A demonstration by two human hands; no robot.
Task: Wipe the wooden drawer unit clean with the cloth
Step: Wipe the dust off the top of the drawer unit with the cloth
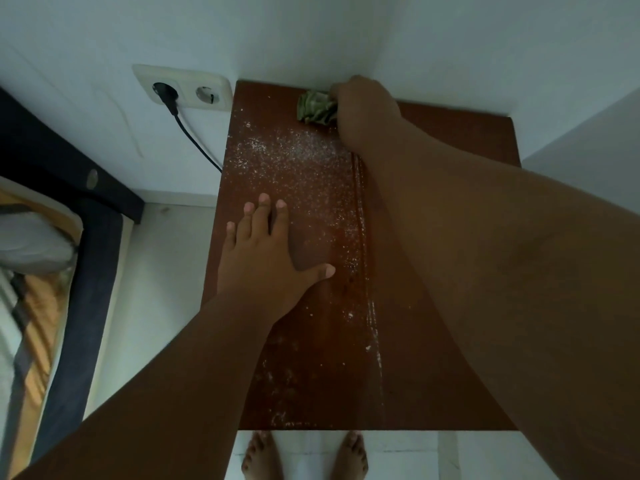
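While we look down from the head camera, we see the wooden drawer unit (311, 341) filling the middle of the view, tucked into a corner of white walls (311, 29); its top is a long rectangle of reddish-brown wood, smooth with a dull sheen, and 1 shallow groove runs lengthwise down it, right of centre; white powdery specks (294, 161) lie scattered over the left and far half of the top, thickest just beyond the left hand, and a thin pale line of the same dust follows the groove toward the near edge; the cloth (316, 107) is a crumpled green wad with paler folds, soft and wrinkled, sitting on the far end of the top near the back wall; we can read no writing or brand anywhere.

Our right hand (363, 109) reaches across to the far end with the arm stretched long, its back toward us and its fingers curled around the right side of the cloth, gripping it against the wood; our left hand (266, 251) lies flat, palm down, on the left half of the top, its 4 fingers spread and pointing away, the thumb splayed out to the right, holding nothing.

A cream 2-socket wall outlet (183, 90) sits left of the unit with a black plug (166, 93) and cable in 1 socket; 2 bare feet (304, 455) stand on pale floor tiles (152, 271) at the near edge.
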